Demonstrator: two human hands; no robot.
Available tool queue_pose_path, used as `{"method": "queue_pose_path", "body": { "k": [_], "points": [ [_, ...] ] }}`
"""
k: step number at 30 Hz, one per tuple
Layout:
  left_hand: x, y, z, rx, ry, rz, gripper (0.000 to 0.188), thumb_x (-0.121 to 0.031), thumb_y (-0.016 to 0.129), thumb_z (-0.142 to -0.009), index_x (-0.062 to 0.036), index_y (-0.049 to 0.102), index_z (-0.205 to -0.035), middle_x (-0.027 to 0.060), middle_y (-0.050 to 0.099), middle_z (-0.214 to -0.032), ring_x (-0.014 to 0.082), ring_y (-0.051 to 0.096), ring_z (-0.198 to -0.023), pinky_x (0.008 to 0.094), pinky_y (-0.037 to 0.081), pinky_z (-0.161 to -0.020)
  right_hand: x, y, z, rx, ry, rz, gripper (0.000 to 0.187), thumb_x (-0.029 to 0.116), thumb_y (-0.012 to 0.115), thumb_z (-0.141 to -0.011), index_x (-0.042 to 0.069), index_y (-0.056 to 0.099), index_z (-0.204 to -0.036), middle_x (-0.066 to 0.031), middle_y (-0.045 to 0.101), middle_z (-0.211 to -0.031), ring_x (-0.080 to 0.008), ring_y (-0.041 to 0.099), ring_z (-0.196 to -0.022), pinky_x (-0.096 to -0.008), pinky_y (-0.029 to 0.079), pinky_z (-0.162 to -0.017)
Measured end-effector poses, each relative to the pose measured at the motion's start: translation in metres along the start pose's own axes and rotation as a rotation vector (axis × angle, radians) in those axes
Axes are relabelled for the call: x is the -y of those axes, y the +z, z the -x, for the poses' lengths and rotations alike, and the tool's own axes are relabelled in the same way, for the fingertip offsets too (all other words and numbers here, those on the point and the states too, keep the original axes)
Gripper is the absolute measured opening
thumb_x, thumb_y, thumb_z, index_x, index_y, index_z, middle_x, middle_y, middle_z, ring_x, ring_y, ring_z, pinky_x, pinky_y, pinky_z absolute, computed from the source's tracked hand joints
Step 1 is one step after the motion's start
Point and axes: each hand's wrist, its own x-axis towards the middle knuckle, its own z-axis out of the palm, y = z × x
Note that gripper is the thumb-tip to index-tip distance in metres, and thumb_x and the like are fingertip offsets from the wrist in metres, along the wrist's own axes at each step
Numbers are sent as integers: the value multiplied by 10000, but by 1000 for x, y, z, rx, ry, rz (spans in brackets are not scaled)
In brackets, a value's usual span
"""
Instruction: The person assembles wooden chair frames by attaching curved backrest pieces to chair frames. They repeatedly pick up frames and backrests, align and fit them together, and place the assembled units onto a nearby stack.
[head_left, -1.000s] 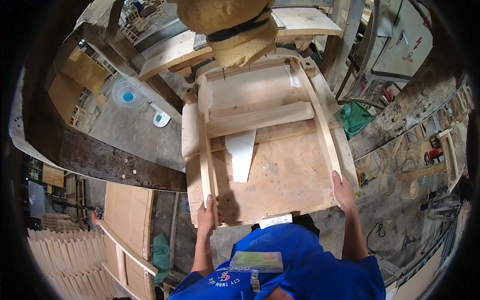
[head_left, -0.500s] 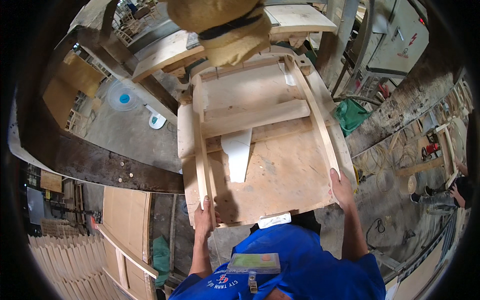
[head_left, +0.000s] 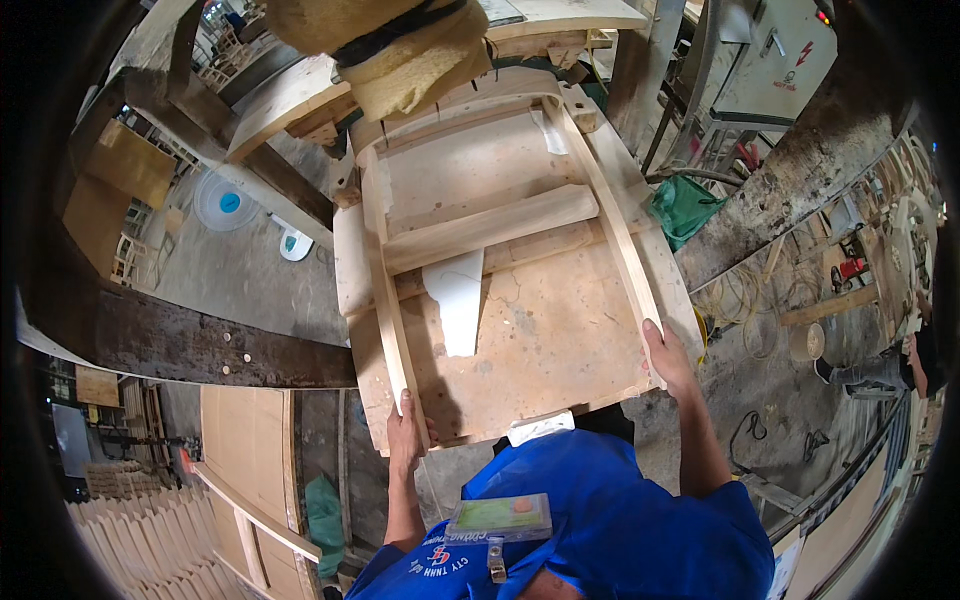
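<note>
A pale wooden frame [head_left: 490,228], with two long side rails, a crossbar and a curved far rail, lies on a wide worn board [head_left: 545,340]. My left hand [head_left: 404,432] is closed round the near end of the left rail, thumb on top. On the near end of the right rail, my right hand [head_left: 668,358] grips in the same way, fingers on the outer side. Between the rails a white tapered piece [head_left: 460,305] shows on the board, its far end near the crossbar. Just beyond the frame's far end hangs a yellow cloth-wrapped part [head_left: 415,65] with a black band.
Dark beams [head_left: 230,345] flank the board. A wooden ledge [head_left: 290,105] runs behind it, and a green bag [head_left: 685,210] hangs at the right. An electrical cabinet [head_left: 770,70] stands far right. Stacked wooden parts [head_left: 150,540] fill the lower left. Another person's leg [head_left: 870,375] shows at the right edge.
The whole view has shifted, so most things sit a little further left in the picture. Both hands keep their grip on the rails, and the frame shows no clear movement on the board.
</note>
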Motion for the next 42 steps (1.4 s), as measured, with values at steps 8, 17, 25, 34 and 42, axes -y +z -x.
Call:
{"method": "queue_pose_path", "body": {
  "k": [8, 17, 25, 34, 42],
  "points": [
    [-9, 2, 5, 15, -5, -10, 739, -662, 480, -1033, 10, 519, -1340, 106, 620, -706, 200, 634, -512, 323, 512, -449, -15, -28, -12, 389, 88, -340, 572, 558, 523, -1059, 18, 601, -1227, -93, 650, -857, -185, 644, -643, -333, 536, -570],
    [-8, 1, 4, 1, -30, 17, 742, -682, 479, -1025, -1, 530, -1316, 110, 619, -706, 200, 631, -514, 321, 506, -446, -35, -20, -11, 504, 172, -665, 525, 569, 530, -1044, 57, 647, -1052, -25, 581, -682, -137, 527, -500, -271, 429, -464],
    [-12, -3, 3, 38, -49, -28, 784, -708, 487, -1006, 25, 526, -1283, 119, 623, -714, 217, 661, -538, 340, 541, -447, -28, -24, -8, 465, 215, -651, 523, 583, 565, -1022, 68, 657, -1009, -7, 564, -675, -120, 507, -478, -263, 418, -444],
    [-14, -9, -3, 200, -78, 280, 798, -758, 377, -1009, -3, 590, -1153, 128, 637, -719, 257, 673, -578, 378, 575, -523, -25, -28, -7, 486, 247, -677, 520, 593, 584, -1010, 78, 656, -1023, 3, 567, -681, -118, 512, -479, -265, 430, -442],
    [-11, -14, -20, 411, -383, 594, 668, -665, 332, -1032, -74, 609, -895, 103, 536, -592, 261, 501, -454, 407, 445, -446, -26, -27, -6, 449, 258, -654, 522, 603, 590, -1003, 84, 643, -1007, -1, 564, -667, -118, 495, -465, -257, 412, -440]
  ]
}}
